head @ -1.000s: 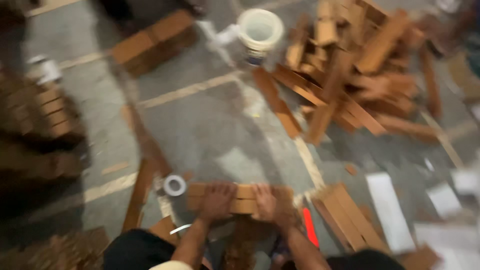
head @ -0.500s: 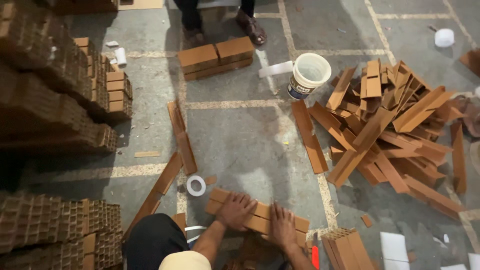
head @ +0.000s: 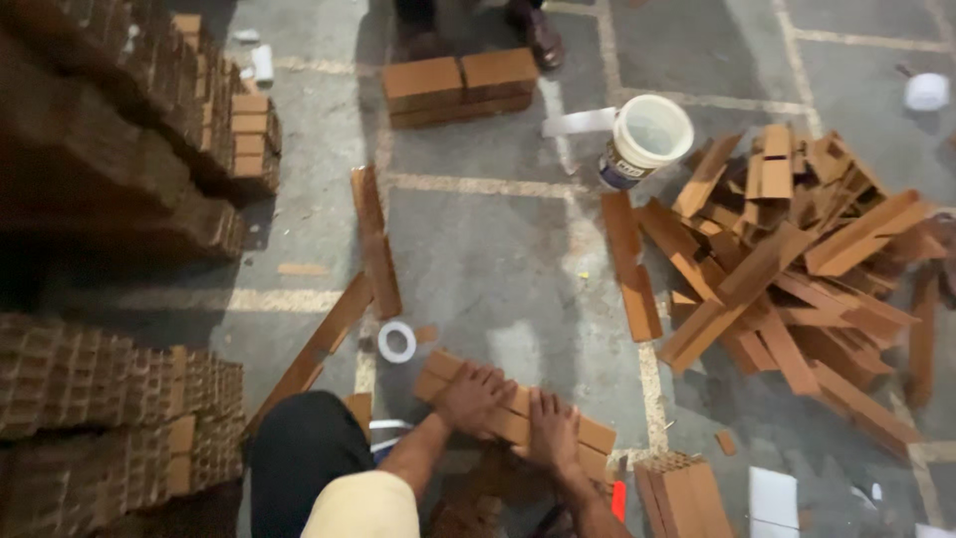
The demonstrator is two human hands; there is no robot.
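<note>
Pressing both palms flat on a brown cardboard slab (head: pixel 518 420) lying on the floor (head: pixel 478 249).
Left hand (head: pixel 470 397) and right hand (head: pixel 554 430) resting with fingers spread, grasping nothing; looking light, stiff, crushable, best gripped along long edges.

At the top edge, a standing person's feet (head: pixel 478 25) are cut off above the ankles. The honeycomb stacks (head: pixel 110 418) run off the left edge. Both palms cover the middle of the flat cardboard block (head: pixel 597 438).
</note>
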